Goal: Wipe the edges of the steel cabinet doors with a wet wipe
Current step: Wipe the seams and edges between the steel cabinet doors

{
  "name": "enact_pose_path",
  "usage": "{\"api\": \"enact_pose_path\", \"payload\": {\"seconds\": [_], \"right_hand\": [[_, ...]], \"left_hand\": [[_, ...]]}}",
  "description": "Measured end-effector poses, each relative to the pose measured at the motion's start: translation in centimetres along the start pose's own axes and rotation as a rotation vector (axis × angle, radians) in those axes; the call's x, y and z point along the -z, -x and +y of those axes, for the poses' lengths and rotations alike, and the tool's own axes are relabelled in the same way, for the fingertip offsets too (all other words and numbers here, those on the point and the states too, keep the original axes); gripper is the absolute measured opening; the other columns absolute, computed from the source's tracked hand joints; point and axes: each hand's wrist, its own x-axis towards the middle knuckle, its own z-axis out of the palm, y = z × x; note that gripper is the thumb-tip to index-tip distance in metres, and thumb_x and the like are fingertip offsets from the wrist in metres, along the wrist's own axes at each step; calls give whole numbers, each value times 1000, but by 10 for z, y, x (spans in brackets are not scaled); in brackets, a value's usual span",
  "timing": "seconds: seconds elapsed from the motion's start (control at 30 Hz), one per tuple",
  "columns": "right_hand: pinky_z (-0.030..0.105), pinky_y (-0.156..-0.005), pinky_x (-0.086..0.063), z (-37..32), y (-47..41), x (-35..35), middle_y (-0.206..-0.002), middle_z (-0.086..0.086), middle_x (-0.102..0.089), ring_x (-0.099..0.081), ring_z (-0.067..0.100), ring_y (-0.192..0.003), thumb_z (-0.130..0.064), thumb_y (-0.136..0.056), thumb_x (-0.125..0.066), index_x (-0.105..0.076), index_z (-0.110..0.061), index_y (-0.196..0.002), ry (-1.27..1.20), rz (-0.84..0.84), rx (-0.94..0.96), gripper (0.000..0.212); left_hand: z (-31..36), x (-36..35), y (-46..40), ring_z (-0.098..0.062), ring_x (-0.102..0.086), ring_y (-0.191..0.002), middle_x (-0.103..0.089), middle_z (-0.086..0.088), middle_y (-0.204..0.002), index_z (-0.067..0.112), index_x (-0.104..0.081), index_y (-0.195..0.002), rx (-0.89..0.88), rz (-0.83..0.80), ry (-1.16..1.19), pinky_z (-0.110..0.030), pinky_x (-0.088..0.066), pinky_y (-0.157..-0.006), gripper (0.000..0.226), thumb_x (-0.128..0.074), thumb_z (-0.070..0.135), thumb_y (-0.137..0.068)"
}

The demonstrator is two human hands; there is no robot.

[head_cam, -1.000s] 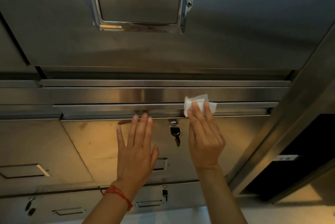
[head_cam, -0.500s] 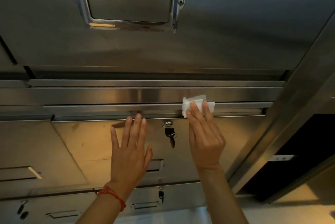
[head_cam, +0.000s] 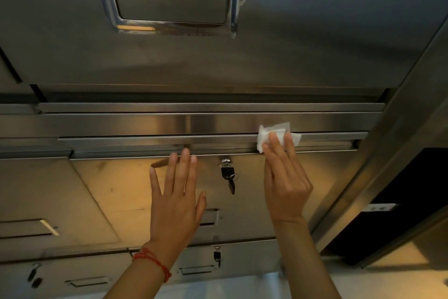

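The scene was dim, lit warmly from below: an amber glow lay on the door [head_cam: 126, 192] beneath the rail [head_cam: 194, 140], which carried a bright glare streak. Above it the steel went grey and soft. Edges bowed with wide-angle distortion.

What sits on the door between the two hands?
In the head view, a lock with a black-headed key hanging from it lies between the left hand and the right hand, which presses the wipe.
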Motion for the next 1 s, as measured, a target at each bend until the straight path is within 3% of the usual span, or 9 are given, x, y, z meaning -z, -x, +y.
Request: {"api": "enact_pose_path", "payload": {"seconds": [0.1, 0.2, 0.3, 0.57, 0.73, 1.0], "right_hand": [[46, -91, -47, -7, 0, -2, -110, 16, -65, -57, 38, -109, 1, -76, -72, -71, 2, -97, 11, 9, -37, 21], [43, -91, -48, -12, -1, -4, -112, 13, -65, -58, 36, -110, 1, -75, -75, -71, 0, -99, -14, -7, 40, 24], [42, -87, -53, -3, -1, -3, -113, 12, -65, -58, 34, -110, -2, -77, -74, -70, -2, -102, -32, -30, 98, 26], [46, -89, -49, 7, 1, 3, -110, 17, -65, -58, 39, -108, 0, -78, -69, -70, 3, -99, 12, -4, -47, 21], [43, -85, -54, 7, -1, 2, -112, 14, -65, -58, 35, -110, -4, -78, -71, -68, 0, -105, -11, -41, 63, 27], [46, -89, -50, 24, 3, 7, -115, 18, -63, -56, 38, -111, 0, -81, -67, -66, 3, -108, 66, -18, -58, 27]], "left_hand": [[2, 1, 0, -28, -2, -143, 9, -7, -156, 7, -11, -146, 10, -4, 9, -58, -9, -111, 68, -28, 39, -89], [4, 3, -2, -25, 4, -144, 9, -7, -157, 7, -11, -146, 31, -14, 19, -57, -9, -110, 68, -28, 40, -88], [8, 7, -3, -24, 5, -144, -7, -9, -155, 5, -13, -145, 49, -30, 34, -59, -13, -109, 68, -28, 40, -88], [9, 12, -3, -27, -3, -143, -16, -16, -151, 1, -19, -143, 52, -51, 44, -63, -18, -107, 67, -29, 39, -88], [11, 12, -2, -24, 3, -143, -17, -17, -151, 3, -19, -143, 66, -35, 56, -63, -19, -106, 67, -29, 39, -88], [7, 10, -2, -25, 1, -144, -11, -11, -153, 5, -16, -144, 43, -28, 45, -59, -10, -109, 66, -26, 41, -90]]}}
